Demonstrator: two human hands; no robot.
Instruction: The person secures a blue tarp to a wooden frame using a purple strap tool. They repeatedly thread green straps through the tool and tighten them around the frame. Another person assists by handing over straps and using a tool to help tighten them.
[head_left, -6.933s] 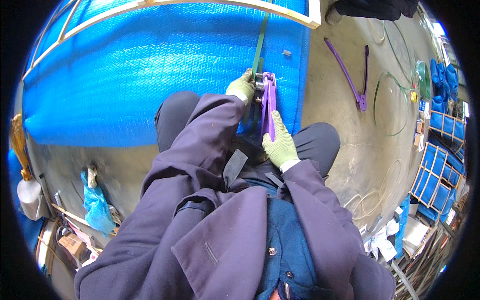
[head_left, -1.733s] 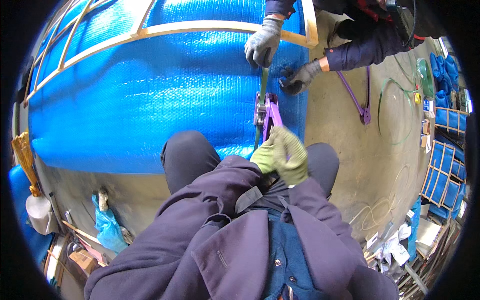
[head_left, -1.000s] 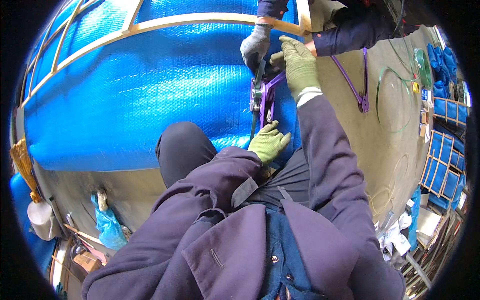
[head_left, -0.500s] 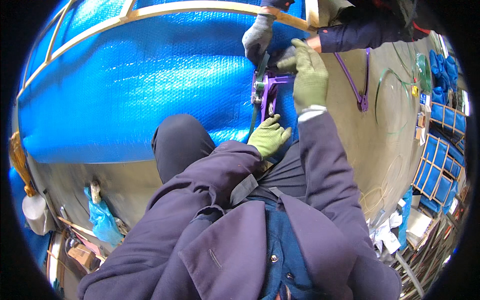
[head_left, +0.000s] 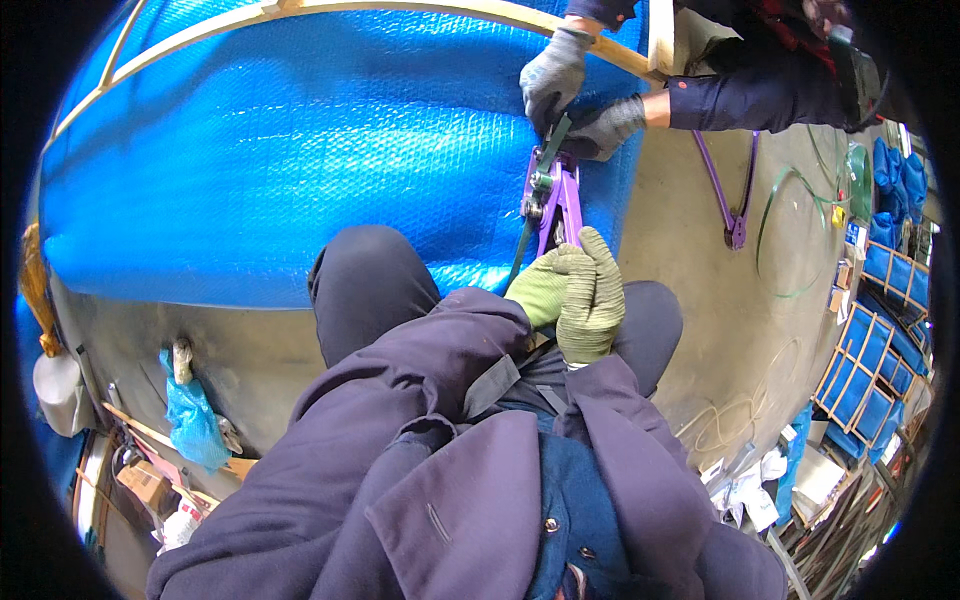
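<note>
1. Left hand [head_left: 540,290]: at the near end of the purple tool [head_left: 570,195], partly hidden behind the right; cannot tell how far its fingers are closed or what they hold.
2. Right hand [head_left: 590,305]: against the left, fingers bent and together, tips at the tool's lever end. Firm grip or light touch, cannot tell.
3. Tool: just beyond both hands, lying on the blue wrap [head_left: 300,180]; green strap [head_left: 552,142] runs along its left side.
4. Past the tool, a co-worker's near glove [head_left: 552,80] and far glove [head_left: 605,128], both grey, sit at the strap's upper end.
5. Risk, my judgement: a sudden lever swing away from the right hand could knock or pinch those gloved fingers. A crooked strap could slip; uneven pull could twist the tool or crease the wrap.
6. Edges: wrap ends a little right of the tool. Wood frame [head_left: 620,55] crosses beyond the gloves, limiting reach that way. Knees flank the hands; right knee [head_left: 655,310] tight beside the right hand.
7. Room: widest over bare floor [head_left: 720,330], rightward. Floor tool [head_left: 736,230] and green coil [head_left: 859,175] lie well apart.
</note>
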